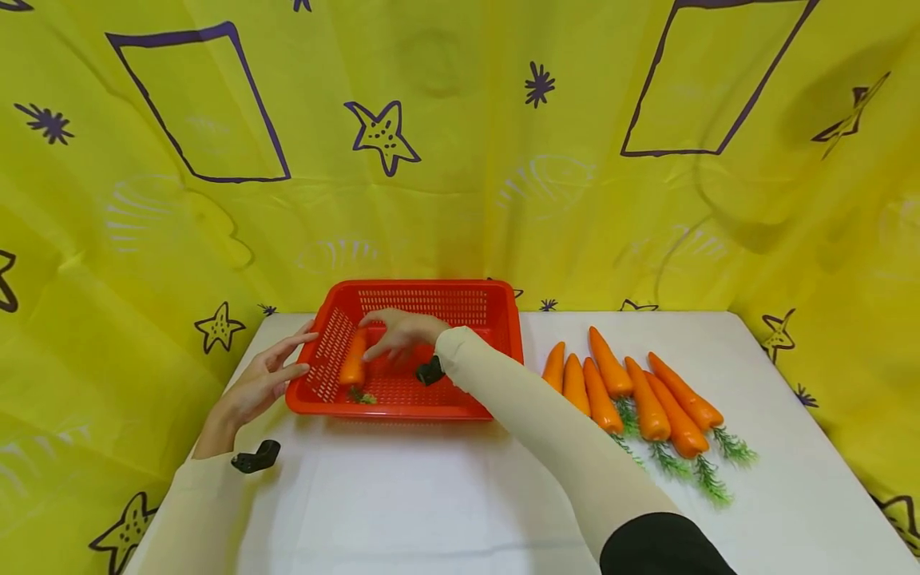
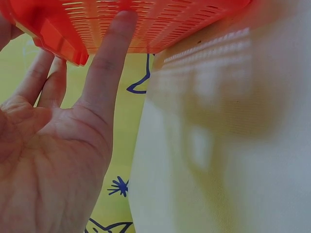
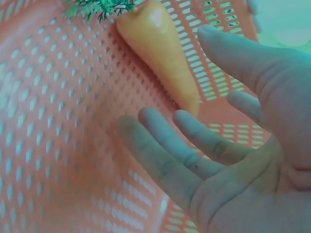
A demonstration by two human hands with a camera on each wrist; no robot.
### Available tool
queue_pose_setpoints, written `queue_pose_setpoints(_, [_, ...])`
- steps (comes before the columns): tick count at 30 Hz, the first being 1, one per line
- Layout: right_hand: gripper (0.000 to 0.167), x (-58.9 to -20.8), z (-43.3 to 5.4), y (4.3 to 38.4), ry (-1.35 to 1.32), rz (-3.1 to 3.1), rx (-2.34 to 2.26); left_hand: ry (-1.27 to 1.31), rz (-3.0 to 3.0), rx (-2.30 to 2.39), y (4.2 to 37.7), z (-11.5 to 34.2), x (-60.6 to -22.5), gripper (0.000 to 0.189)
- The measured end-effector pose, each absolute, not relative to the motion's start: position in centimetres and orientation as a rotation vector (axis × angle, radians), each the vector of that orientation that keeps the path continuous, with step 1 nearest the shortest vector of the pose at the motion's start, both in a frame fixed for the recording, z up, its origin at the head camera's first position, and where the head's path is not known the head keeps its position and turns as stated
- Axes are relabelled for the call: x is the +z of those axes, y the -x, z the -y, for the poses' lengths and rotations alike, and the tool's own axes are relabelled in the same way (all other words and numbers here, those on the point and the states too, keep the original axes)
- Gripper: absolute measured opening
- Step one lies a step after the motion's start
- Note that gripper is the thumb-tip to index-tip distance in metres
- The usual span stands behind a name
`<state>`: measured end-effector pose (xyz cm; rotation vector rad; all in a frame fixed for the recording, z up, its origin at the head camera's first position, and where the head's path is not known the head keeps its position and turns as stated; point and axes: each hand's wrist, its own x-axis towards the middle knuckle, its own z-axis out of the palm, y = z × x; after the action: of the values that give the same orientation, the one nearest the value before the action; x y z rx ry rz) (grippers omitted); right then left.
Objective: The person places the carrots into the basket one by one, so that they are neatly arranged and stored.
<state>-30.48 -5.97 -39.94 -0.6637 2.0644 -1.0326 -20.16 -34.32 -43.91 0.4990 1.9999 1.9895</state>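
Note:
A red plastic basket with slotted walls stands at the back of the table. Inside, along its left wall, lies one orange carrot with a green leafy top, its tip toward the back. My right hand is over the basket, just right of this carrot. In the right wrist view its spread fingers hold nothing, and the carrot lies beyond the fingertips. At the basket's left side, my left hand touches the rim and outer wall with extended fingers.
Several orange carrots with green tops lie in a loose group on the white table, right of the basket and beyond the right forearm. A yellow curtain with purple drawings hangs behind and at both sides.

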Motion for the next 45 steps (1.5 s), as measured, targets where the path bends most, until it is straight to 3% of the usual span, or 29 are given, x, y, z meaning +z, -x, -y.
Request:
queue_pose_setpoints(11, [0.073,-36.7,1.2,30.1,0.904,-2.115,-0.895,-0.469,-2.003,1.992,20.1,34.4,-43.8,0.055])
queue_pose_setpoints(23, [0.065,-32.1,-7.9,29.3,1.104,-2.281,-0.916,-0.471,-1.996,1.991,20.4,34.3,-43.7,0.053])
queue_pose_setpoints(45, [0.067,-32.3,-27.5,23.9,0.779,-2.480,-1.092,-0.506,-2.015,1.977,20.3,34.3,-44.0,0.054])
